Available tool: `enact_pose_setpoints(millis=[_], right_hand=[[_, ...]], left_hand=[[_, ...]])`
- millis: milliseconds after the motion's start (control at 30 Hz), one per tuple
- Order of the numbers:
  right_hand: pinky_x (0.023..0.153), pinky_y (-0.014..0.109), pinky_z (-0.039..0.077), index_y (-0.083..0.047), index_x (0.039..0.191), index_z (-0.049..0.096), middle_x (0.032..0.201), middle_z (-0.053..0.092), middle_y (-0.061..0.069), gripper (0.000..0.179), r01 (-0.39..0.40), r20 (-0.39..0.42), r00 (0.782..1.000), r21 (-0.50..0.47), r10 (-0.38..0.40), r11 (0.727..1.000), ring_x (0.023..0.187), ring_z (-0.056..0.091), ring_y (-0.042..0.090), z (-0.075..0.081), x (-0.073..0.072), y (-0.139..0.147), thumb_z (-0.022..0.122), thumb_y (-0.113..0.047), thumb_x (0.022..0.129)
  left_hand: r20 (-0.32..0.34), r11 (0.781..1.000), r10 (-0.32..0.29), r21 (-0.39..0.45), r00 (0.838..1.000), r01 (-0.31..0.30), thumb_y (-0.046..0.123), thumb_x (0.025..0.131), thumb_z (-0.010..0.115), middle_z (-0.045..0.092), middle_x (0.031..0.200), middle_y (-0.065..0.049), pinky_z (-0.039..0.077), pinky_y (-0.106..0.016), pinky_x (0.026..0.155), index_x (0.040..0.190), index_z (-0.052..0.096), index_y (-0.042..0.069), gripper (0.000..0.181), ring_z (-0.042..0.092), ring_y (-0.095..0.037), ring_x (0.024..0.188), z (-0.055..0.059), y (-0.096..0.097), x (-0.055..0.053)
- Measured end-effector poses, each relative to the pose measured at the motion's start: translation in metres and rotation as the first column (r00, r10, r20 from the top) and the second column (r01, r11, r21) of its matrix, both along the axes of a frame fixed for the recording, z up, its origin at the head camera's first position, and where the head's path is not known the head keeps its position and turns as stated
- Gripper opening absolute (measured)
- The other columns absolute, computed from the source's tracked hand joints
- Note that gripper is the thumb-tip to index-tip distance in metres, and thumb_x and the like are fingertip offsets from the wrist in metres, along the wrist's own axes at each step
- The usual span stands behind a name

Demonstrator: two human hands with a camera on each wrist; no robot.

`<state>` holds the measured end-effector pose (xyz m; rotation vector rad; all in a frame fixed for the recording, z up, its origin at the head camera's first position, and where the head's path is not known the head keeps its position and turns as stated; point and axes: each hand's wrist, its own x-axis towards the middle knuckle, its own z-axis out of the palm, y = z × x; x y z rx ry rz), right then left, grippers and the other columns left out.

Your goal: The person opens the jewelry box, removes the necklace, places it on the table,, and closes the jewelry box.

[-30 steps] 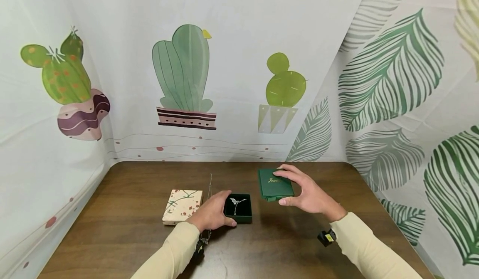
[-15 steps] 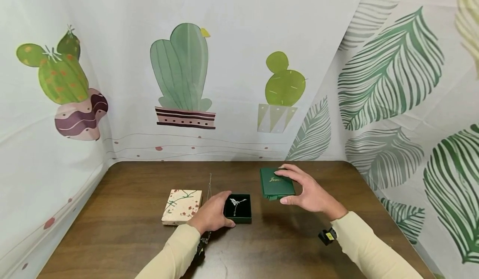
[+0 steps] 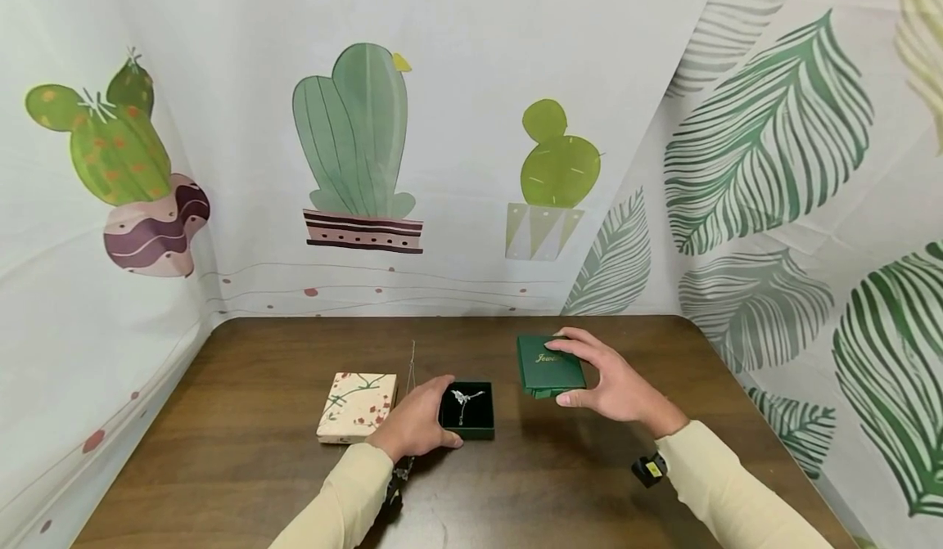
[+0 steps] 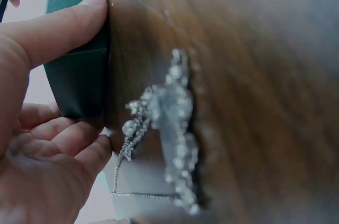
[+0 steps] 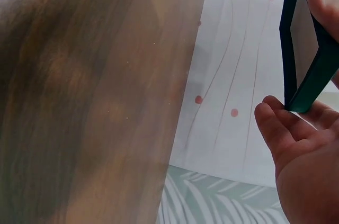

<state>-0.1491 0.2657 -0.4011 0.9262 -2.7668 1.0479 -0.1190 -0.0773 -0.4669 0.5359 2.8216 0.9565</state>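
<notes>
An uncovered dark green jewelry box [image 3: 480, 433] sits on the table, with a silver necklace [image 3: 462, 398] on its black lining. My left hand [image 3: 418, 422] grips this box by its left side, thumb at the near edge. Above the table to the right, my right hand [image 3: 611, 377] holds the green box lid [image 3: 545, 373] between thumb and fingers; gold lettering marks its top. The right wrist view shows the hollow underside of the lid [image 5: 304, 38]. Close by the left hand, a second silver necklace [image 4: 175, 123] with a sparkling pendant lies on the table.
A cream box [image 3: 357, 406] with a floral print lies left of the left hand. The wooden table [image 3: 258, 483] ends at a hanging cloth [image 3: 471, 123] printed with cacti and leaves.
My right hand has shifted slightly to the right with the lid, which rose a little and then dipped. The left hand stays on the box.
</notes>
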Motion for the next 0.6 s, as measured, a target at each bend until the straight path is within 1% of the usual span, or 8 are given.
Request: enact_pose_setpoints(millis=[233, 333, 600], right_hand=[[0.100, 0.061, 0.049, -0.020, 0.145, 0.060, 0.159, 0.044, 0.018, 0.072, -0.006, 0.011, 1.000, -0.001, 0.006, 1.000, 0.141, 0.047, 0.047, -0.006, 0.000, 0.001, 0.092, -0.021, 0.080], [0.100, 0.061, 0.049, -0.020, 0.145, 0.060, 0.158, 0.044, 0.018, 0.072, -0.006, 0.009, 1.000, 0.001, 0.006, 1.000, 0.141, 0.047, 0.047, -0.008, 0.001, 0.002, 0.092, -0.023, 0.080], [0.100, 0.060, 0.048, -0.021, 0.144, 0.061, 0.158, 0.045, 0.019, 0.073, 0.017, 0.024, 1.000, 0.000, -0.017, 1.000, 0.139, 0.049, 0.047, -0.015, 0.000, 0.005, 0.092, -0.026, 0.079]], left_hand=[[-0.016, 1.000, 0.000, -0.004, 1.000, 0.000, 0.025, 0.072, 0.096, 0.050, 0.155, -0.026, 0.042, -0.053, 0.119, 0.152, 0.044, -0.006, 0.100, 0.049, -0.042, 0.145, -0.003, 0.000, 0.000], [-0.017, 1.000, 0.002, 0.000, 1.000, -0.002, 0.024, 0.071, 0.096, 0.051, 0.155, -0.026, 0.042, -0.053, 0.119, 0.152, 0.044, -0.006, 0.101, 0.049, -0.042, 0.145, -0.004, 0.000, 0.000], [-0.012, 1.000, 0.002, 0.010, 1.000, -0.002, 0.024, 0.071, 0.096, 0.050, 0.156, -0.025, 0.042, -0.054, 0.118, 0.152, 0.044, -0.005, 0.100, 0.048, -0.042, 0.145, -0.002, 0.000, -0.001]])
